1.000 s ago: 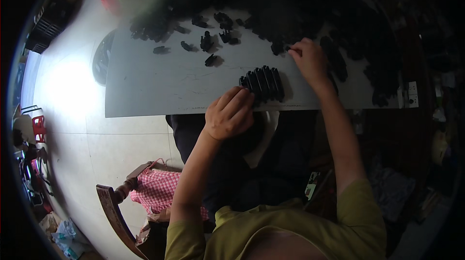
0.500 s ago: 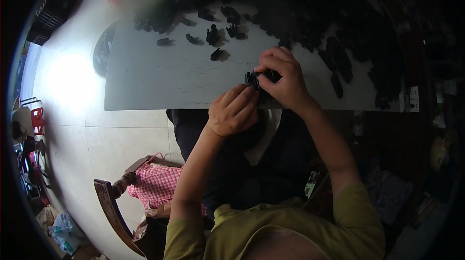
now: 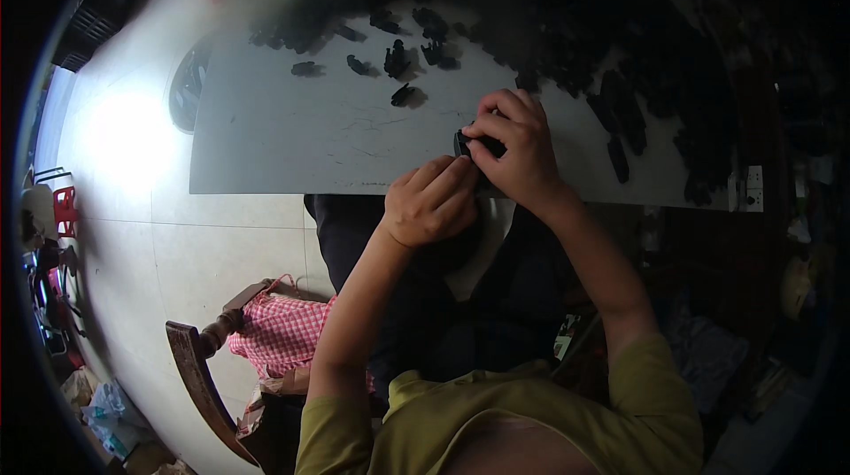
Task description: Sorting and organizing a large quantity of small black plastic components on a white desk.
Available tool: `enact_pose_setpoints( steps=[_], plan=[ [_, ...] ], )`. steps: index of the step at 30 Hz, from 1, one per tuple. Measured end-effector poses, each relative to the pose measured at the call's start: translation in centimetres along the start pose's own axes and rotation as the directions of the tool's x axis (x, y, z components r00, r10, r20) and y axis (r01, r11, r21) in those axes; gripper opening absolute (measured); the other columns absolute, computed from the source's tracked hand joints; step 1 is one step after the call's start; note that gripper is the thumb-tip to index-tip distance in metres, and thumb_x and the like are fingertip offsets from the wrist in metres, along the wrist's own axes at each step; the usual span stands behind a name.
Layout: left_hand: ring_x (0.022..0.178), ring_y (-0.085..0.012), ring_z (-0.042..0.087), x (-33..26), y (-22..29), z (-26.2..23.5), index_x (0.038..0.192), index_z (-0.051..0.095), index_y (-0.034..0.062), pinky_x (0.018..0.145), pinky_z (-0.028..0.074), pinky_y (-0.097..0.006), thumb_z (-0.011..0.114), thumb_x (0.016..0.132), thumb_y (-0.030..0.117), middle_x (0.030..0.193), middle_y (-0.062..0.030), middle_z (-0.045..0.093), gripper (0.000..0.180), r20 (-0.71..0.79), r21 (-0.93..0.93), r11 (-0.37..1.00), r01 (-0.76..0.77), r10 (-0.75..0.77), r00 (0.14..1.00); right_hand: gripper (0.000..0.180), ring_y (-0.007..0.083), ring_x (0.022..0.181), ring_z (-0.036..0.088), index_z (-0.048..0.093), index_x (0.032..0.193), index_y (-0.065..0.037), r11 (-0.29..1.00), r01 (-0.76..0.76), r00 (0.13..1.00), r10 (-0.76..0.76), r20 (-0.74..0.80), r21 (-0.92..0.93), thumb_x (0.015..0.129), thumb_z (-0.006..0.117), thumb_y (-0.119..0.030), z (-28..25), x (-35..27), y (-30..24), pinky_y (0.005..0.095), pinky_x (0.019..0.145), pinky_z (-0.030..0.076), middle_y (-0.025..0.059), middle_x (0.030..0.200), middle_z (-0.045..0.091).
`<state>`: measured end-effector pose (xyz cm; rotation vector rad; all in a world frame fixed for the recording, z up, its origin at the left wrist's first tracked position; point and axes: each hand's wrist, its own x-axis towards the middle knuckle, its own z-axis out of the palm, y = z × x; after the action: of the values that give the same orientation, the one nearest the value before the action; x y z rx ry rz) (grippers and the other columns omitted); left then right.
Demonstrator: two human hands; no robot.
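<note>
Just over the table's near edge, both hands meet around a small black part (image 3: 460, 145), which looks like molded plastic. My left hand (image 3: 430, 202) grips its lower end with the fingers curled and pressed together. From the right, my right hand (image 3: 518, 149) pinches its upper end between thumb and bent fingers. Most of the part is hidden by the fingers, so its exact kind cannot be told. Beyond the hands, loose black pieces (image 3: 396, 59) of irregular shape lie scattered on the pale tabletop (image 3: 274, 143), one small black piece (image 3: 404, 95) lying closest.
A large dark heap of black parts (image 3: 611, 23) covers the table's far and right side. Longer black pieces (image 3: 618, 158) lie at its near border. To the lower left stands a wooden chair (image 3: 188, 360) with a pink checked cloth (image 3: 279, 333). A white power socket (image 3: 753, 189) sits by the right corner.
The black part has turned slightly between my fingers, showing a smoother side. Both hands keep their grip and have barely moved. The whole view has shifted a little.
</note>
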<state>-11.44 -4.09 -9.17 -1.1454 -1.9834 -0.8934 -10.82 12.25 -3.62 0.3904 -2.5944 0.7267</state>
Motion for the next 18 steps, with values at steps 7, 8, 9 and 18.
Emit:
enact_pose_setpoints(
  steps=[7,8,9,18],
  plan=[
    [0.08,-0.0159,0.064,-0.1,-0.1,0.3,0.089,0.069,0.0058,0.059,0.049,-0.024,0.064,0.063,0.012,0.096,-0.0032,0.065,0.027,-0.022,0.008,1.0,-0.004,0.004,1.0,0.012,0.021,0.085,0.053,0.064,0.076,-0.009,0.992,0.08,0.994,-0.072,0.082,-0.095,0.067,0.071,-0.005,-1.0,0.2,-0.4,0.0353,0.078,0.041,0.0029,0.088,0.055],
    [0.081,-0.0159,0.065,0.0,-0.1,0.3,0.088,0.069,0.0056,0.059,0.049,-0.024,0.064,0.063,0.012,0.096,-0.0034,0.065,0.026,-0.033,0.009,1.0,-0.004,0.004,0.999,0.014,0.0208,0.085,0.054,0.067,0.079,-0.008,0.991,0.088,0.991,-0.077,0.111,-0.1,0.067,0.071,-0.003,-1.2,0.3,-0.4,0.0352,0.079,0.042,0.0031,0.09,0.057],
    [0.081,-0.016,0.065,0.0,0.0,0.4,0.088,0.069,0.0055,0.059,0.049,-0.024,0.064,0.063,0.012,0.096,-0.0035,0.065,0.026,-0.035,0.008,1.0,-0.003,0.003,0.999,0.014,0.0208,0.085,0.054,0.067,0.079,-0.008,0.992,0.083,0.991,-0.072,0.112,-0.096,0.067,0.071,-0.003,-1.4,0.4,-0.5,0.0352,0.079,0.042,0.0031,0.09,0.057],
    [0.083,-0.0174,0.066,-0.2,-0.2,0.0,0.087,0.068,0.0062,0.06,0.05,-0.025,0.064,0.064,0.013,0.099,-0.0059,0.066,0.024,0.001,-0.027,0.999,-0.018,0.018,1.0,0.009,0.0206,0.083,0.056,0.067,0.081,0.001,0.904,0.353,0.868,-0.221,0.444,-0.241,0.08,0.059,-0.004,-2.3,1.2,-1.9,0.0338,0.077,0.045,0.0055,0.084,0.059]
  ],
)
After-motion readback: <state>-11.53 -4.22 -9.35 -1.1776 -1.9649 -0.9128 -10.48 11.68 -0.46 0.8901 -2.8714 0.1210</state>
